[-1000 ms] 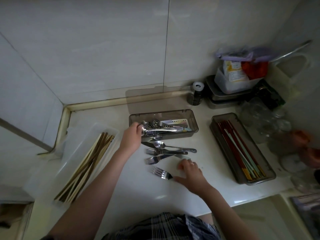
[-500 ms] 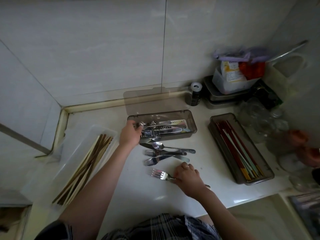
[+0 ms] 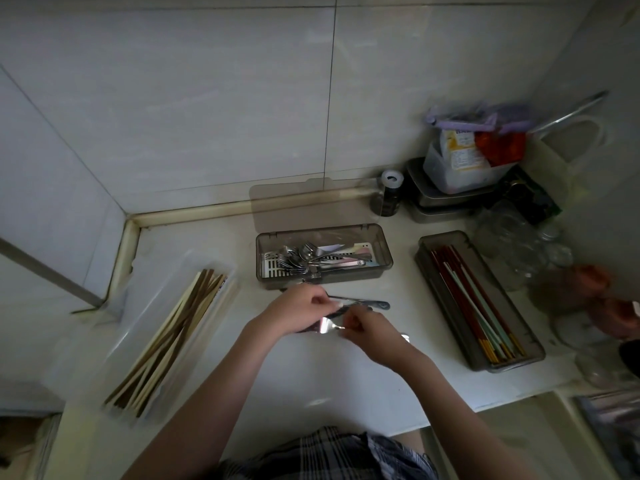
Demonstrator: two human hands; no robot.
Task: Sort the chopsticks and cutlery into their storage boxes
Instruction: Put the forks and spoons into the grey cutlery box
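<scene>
Just in front of my two hands, on the white surface: loose cutlery, remaining lot. My left hand has come back from the grey cutlery box, where it was a second ago, and now curls over the forks and spoon lying below that box; its fingers appear to pinch one handle, though which piece I cannot tell. My right hand has lifted the single fork it was reaching for half a second ago and pinches its handle, tines pointing toward my left hand, the two hands nearly touching. One spoon handle shows beyond my fingers. Judgement: the strays are being gathered into one bundle for the cutlery box, which sits just beyond my left hand, lid up, already holding spoons and forks. Clear box of wooden chopsticks, well to the left; grey box of red and pale chopsticks, well to the right; both unchanged.
</scene>
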